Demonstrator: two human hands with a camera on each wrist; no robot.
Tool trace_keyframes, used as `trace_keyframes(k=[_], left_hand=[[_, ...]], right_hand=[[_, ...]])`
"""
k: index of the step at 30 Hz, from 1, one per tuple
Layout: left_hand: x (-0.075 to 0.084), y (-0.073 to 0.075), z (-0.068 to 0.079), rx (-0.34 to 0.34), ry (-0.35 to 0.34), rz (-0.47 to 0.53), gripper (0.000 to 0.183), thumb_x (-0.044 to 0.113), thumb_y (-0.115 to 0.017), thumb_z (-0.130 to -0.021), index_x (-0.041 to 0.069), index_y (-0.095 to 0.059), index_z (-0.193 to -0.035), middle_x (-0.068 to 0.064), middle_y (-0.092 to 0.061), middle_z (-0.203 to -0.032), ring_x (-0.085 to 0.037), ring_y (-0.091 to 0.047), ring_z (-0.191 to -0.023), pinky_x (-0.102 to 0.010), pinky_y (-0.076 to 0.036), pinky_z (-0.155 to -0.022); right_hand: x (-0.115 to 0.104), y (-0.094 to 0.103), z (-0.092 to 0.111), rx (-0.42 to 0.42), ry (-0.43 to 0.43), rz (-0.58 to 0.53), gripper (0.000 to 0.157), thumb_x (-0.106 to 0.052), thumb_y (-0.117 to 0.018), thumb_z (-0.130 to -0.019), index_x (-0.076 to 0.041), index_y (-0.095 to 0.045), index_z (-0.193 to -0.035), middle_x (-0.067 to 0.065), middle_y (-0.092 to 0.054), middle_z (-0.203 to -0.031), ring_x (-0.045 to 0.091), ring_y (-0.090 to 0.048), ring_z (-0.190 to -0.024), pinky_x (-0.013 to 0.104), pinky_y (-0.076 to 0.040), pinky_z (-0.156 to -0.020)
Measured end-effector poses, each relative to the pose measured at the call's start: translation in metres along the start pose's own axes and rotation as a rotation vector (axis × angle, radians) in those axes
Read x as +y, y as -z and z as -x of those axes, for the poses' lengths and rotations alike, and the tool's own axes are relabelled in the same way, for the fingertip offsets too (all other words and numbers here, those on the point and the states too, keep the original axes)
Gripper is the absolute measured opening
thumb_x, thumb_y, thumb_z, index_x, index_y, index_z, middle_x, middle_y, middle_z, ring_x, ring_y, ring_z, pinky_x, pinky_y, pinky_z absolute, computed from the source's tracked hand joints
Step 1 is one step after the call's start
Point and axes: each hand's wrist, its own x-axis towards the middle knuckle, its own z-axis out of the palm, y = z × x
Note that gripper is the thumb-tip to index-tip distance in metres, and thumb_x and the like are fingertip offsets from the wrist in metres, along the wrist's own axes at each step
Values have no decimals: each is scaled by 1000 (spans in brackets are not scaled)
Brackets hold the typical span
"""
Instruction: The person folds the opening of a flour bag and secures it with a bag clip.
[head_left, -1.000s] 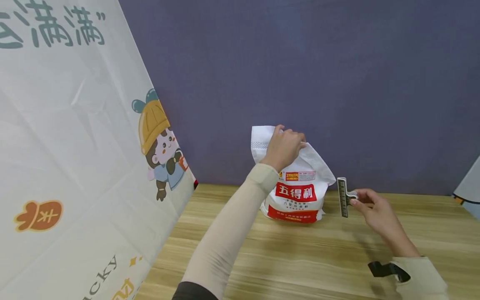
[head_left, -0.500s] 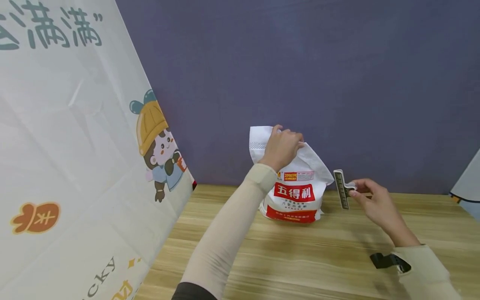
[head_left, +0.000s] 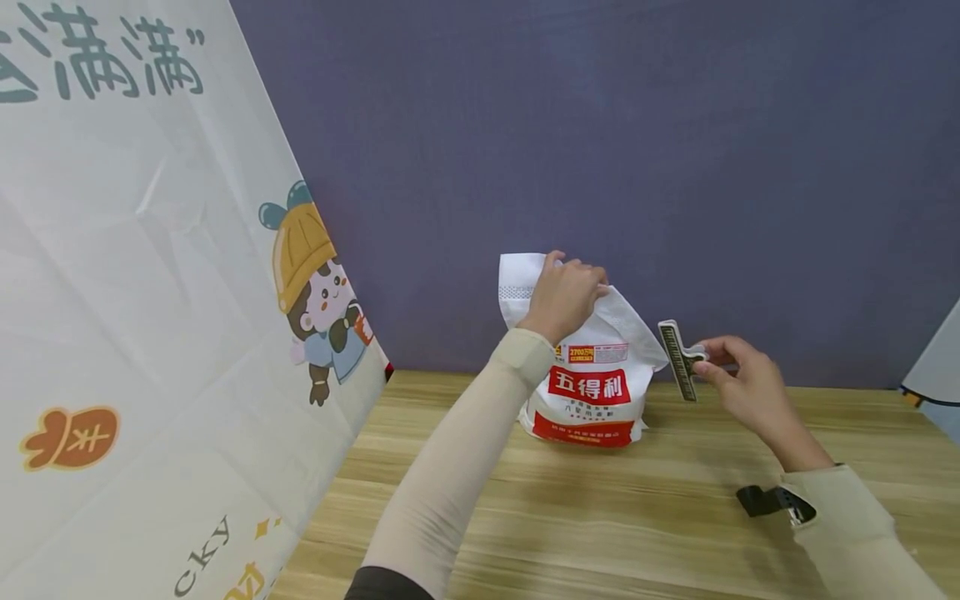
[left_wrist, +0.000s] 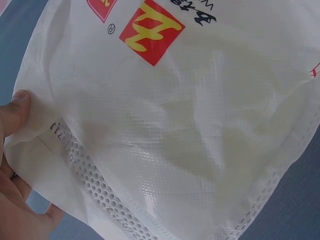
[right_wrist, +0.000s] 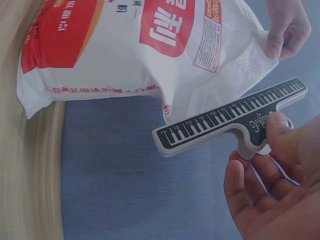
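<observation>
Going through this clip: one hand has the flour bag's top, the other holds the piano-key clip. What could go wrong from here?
Slumping: only the left hand grips the top of the bag, so that part could sag or unfold if the grip loosens.

Slipping: the right hand holds the long clip just by its handle, so it might twist or drop.

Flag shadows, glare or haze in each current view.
Head: soft shadow on the wooden table below the right hand; smallest print on the white bag too small to read. Left wrist: pale glare patches on the bag's surface. Right wrist: milky haze, low contrast, but the clip shows its key pattern clearly.
</observation>
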Motion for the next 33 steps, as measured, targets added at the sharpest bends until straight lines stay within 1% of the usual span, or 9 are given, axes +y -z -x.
trace_keyframes(k=[5,7,9,13,22,24,27,30,33], left_hand=[[0,0,1,-2,-1,-7,23,40,-57,-104,29,-74,-114,15,-77,-110,-7,-70,-104,-42,-36,-119],[1,1,1,-2,-1,-5,23,40,-57,-104,29,-74,-114,15,-77,-111,-7,-70,-104,-42,-36,-119],[1,1,1,0,0,-2,23,40,-57,-104,29,-74,-114,15,-77,-111,-7,-70,-104,-43,-36,-119],[1,2,1,-3,5,2,23,40,-57,-104,29,-74,-114,15,-77,-111,-7,-70,-105,-43,-36,-119],[1,1,1,8,-2,-8,22,41,-56,-104,30,-73,-113,16,-77,-109,-6,-69,-103,-42,-36,-118],[1,1,1,6,1,-5,22,41,-57,-103,30,-73,-113,16,-77,-109,-6,-69,-103,-42,-36,-119],[1,0,1,-1,1,0,23,41,-56,-104,30,-73,-114,16,-77,-110,-6,-69,-105,-43,-35,-119],[1,-1,1,-5,-1,1,23,41,-56,-104,30,-73,-114,15,-77,-111,-7,-69,-105,-43,-35,-120],[1,-2,0,-3,-1,2,23,41,-55,-104,30,-73,-115,15,-77,-111,-7,-69,-105,-43,-35,-120]], right_hand=[[-4,0,-5,25,21,2,23,-7,-71,-95,3,-66,-115,25,-71,-100,-25,-44,-80,4,-41,-65],[-5,0,-7,29,20,5,23,-7,-71,-95,3,-66,-115,26,-71,-100,-22,-47,-80,4,-41,-65],[-6,-1,-9,33,18,13,24,-8,-71,-95,3,-66,-116,26,-71,-101,-12,-54,-82,4,-41,-65],[-10,-1,-13,43,3,29,24,-11,-70,-96,1,-66,-116,25,-71,-102,16,-66,-84,7,-42,-63],[-14,-1,-20,60,-7,46,23,-10,-70,-96,1,-65,-115,24,-70,-102,41,-69,-90,10,-40,-61],[-15,-2,-21,63,-10,49,23,-10,-70,-96,1,-66,-115,23,-70,-101,36,-69,-87,9,-40,-62],[-15,-2,-23,68,-11,44,22,-11,-71,-95,0,-67,-113,22,-71,-100,12,-65,-80,9,-40,-61],[-15,-2,-26,73,-8,39,22,-12,-71,-95,-1,-68,-113,21,-72,-100,-10,-52,-78,9,-40,-61],[-15,-1,-29,74,-3,37,21,-13,-71,-96,-1,-68,-113,20,-72,-100,-17,-47,-76,11,-40,-61]])
